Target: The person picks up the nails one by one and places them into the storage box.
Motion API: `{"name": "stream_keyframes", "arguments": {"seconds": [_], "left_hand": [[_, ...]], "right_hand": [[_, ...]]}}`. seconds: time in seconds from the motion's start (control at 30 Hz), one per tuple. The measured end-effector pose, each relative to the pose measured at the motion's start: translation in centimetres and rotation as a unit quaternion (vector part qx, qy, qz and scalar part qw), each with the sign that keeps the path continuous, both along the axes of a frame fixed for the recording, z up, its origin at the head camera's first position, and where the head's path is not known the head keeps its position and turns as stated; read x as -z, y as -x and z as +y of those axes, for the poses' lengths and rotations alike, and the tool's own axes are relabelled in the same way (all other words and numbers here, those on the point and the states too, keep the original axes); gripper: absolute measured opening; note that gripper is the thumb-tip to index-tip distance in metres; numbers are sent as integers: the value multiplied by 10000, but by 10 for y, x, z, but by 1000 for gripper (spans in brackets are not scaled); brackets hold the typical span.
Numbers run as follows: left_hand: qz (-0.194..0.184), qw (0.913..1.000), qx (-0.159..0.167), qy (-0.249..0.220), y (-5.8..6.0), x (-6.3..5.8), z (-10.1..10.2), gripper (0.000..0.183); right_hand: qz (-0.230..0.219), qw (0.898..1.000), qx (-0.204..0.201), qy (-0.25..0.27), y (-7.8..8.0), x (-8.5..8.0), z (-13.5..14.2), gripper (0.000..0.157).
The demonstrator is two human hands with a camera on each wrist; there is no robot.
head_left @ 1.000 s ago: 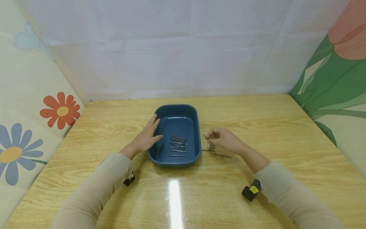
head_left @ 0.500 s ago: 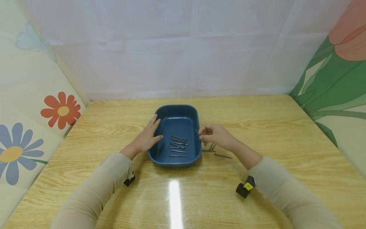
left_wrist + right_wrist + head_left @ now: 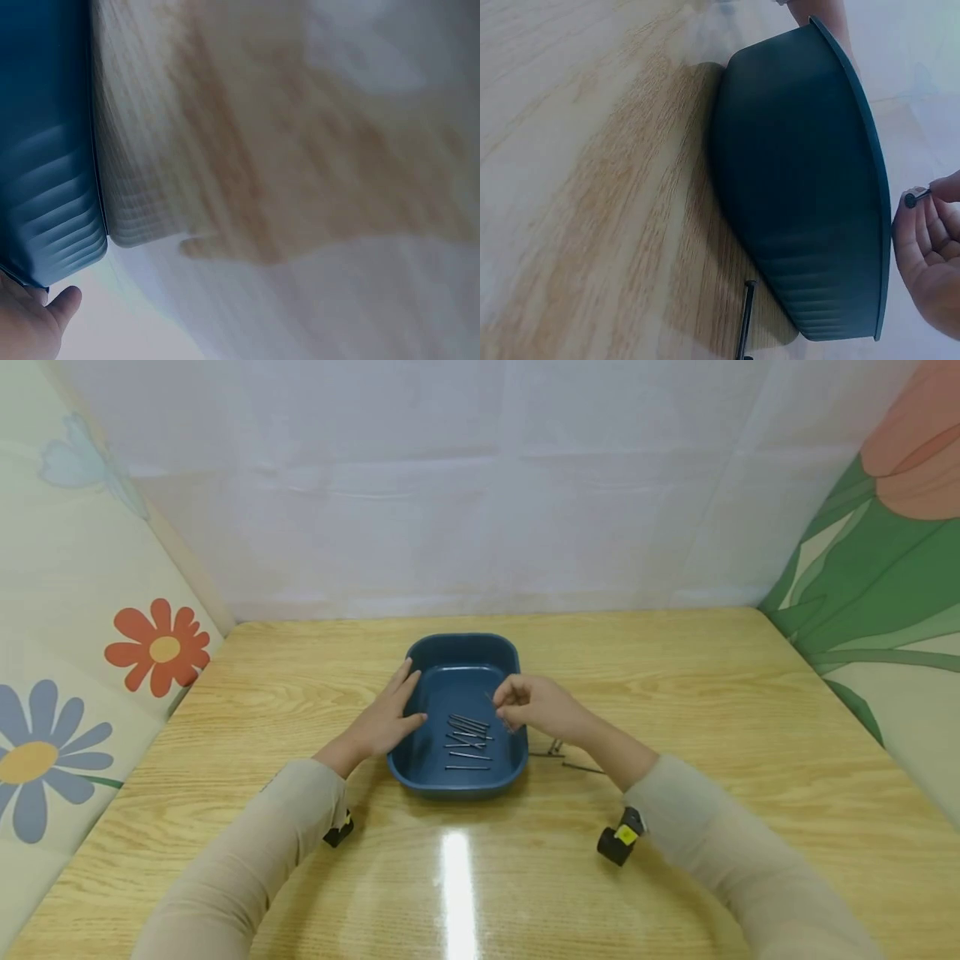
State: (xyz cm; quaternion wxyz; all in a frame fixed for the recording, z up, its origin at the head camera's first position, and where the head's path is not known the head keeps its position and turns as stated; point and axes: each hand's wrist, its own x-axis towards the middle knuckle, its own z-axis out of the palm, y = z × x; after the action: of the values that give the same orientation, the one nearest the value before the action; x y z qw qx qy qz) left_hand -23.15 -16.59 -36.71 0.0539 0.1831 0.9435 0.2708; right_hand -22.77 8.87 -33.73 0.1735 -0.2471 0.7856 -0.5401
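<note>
Right hand over tray rim

No text, brand or number can be read in any view. In the head view, right of centre in the lower part of the frame, a yellow label sits on the black right wrist camera; any print on it is too small to read. Left of centre, a smaller yellow patch shows on the black left wrist camera, likewise unreadable. Both wrist views show no legible lettering.
</note>
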Motion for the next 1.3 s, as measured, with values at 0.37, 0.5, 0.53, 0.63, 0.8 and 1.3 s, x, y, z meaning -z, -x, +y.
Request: {"name": "stream_keyframes", "arguments": {"seconds": [0.37, 0.5, 0.53, 0.63, 0.8, 1.3], "left_hand": [[-6, 10000, 20, -28, 0, 0, 0, 66], [18, 10000, 27, -24, 1, 0, 0, 66], [12, 10000, 33, -24, 1, 0, 0, 66], [-6, 10000, 40, -33, 1, 0, 0, 66], [-22, 9999, 59, -85, 1, 0, -1, 66], [-20, 9998, 126, -183, 1, 1, -4, 65]], "right_hand": [[266, 9992, -264, -132, 15, 7, -25, 17], [439, 9980, -299, -354, 20, 11, -34, 16], [468, 9976, -298, -405, 21, 12, -36, 16], [518, 9968, -256, -557, 24, 14, -42, 15], [687, 9925, -109, -1005, 33, 20, -52, 12], [1519, 9624, -295, -2231, 38, 28, -68, 7]]}}
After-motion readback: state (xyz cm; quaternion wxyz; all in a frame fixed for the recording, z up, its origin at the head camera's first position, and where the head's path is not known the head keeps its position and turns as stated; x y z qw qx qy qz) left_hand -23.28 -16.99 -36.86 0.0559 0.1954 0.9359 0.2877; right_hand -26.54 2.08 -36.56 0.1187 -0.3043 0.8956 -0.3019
